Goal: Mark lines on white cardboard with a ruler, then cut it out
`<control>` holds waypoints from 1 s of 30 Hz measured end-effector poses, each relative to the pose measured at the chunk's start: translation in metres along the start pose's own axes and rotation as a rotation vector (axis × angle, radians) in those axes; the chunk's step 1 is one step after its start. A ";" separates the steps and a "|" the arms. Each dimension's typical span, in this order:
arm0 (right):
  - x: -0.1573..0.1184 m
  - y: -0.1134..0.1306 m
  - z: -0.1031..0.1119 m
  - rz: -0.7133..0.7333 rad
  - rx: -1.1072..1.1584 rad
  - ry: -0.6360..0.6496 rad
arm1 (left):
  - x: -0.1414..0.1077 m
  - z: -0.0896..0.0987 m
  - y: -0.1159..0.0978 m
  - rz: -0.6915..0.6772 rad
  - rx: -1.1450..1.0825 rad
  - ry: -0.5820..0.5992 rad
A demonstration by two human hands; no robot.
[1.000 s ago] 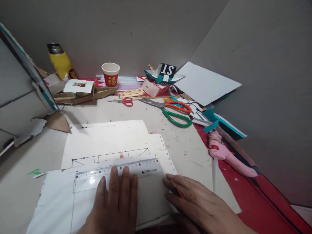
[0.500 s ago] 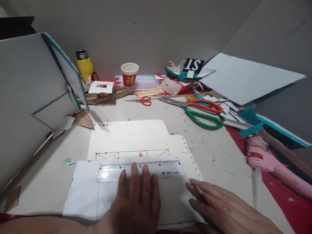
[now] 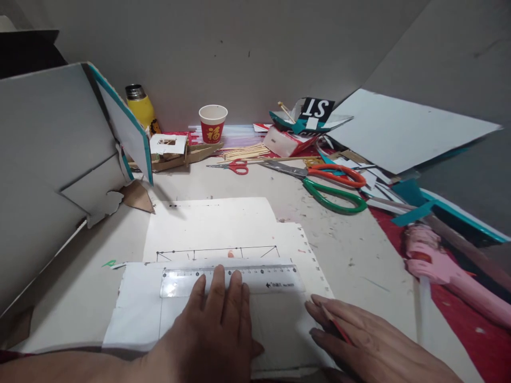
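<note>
A clear plastic ruler (image 3: 255, 277) lies across a white sheet (image 3: 136, 308) near the table's front edge. My left hand (image 3: 217, 324) rests flat with its fingertips on the ruler, fingers slightly apart. To the right, my right hand (image 3: 359, 332) lies at the sheet's right side, with a thin red pencil (image 3: 337, 325) between its fingers. Behind the ruler is a larger drawing sheet (image 3: 211, 226) with black lines and dots, partly covered by the front sheet.
Green-and-orange scissors (image 3: 335, 205) and small red scissors (image 3: 238, 167) lie behind the sheets. A paper cup (image 3: 213, 123) and yellow bottle (image 3: 141, 110) stand by the wall. A pink glue gun (image 3: 443, 266) is at right; a large board (image 3: 51, 154) stands at left.
My left hand has shifted slightly left, its fingertips still on the ruler, and its thumb now shows at the right. The board at left has moved a little to the right. My right hand is nearly still.
</note>
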State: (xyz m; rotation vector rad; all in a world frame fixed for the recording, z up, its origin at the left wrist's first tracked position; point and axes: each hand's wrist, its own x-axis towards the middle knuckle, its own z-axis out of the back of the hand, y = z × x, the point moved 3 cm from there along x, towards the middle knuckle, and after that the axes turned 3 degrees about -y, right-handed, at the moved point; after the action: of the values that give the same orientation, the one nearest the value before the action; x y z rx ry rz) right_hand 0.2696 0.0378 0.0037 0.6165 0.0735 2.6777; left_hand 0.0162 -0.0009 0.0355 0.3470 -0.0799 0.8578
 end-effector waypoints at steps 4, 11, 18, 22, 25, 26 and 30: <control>0.003 0.000 0.001 0.009 0.002 0.005 | 0.003 0.004 0.001 -0.013 -0.013 0.059; 0.006 -0.001 0.005 0.009 0.025 0.051 | -0.003 0.000 0.002 -0.020 -0.008 0.051; 0.029 0.011 0.024 -0.128 0.086 -0.006 | -0.007 -0.006 0.002 0.049 -0.023 -0.075; 0.036 0.013 0.025 -0.194 0.097 0.032 | -0.006 -0.008 -0.001 0.065 0.006 -0.110; 0.038 0.014 0.026 -0.138 0.099 -0.060 | -0.006 -0.009 -0.001 0.076 0.006 -0.112; 0.038 0.014 0.026 -0.147 0.105 -0.023 | -0.006 -0.009 -0.001 0.081 0.009 -0.113; 0.033 0.010 0.035 -0.178 0.168 0.075 | -0.005 -0.010 -0.005 0.087 0.033 -0.099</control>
State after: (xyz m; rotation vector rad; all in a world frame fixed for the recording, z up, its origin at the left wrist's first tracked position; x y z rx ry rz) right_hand 0.2539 0.0398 0.0502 0.5320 0.3606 2.5372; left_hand 0.0159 -0.0042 0.0237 0.4194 -0.1742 0.9287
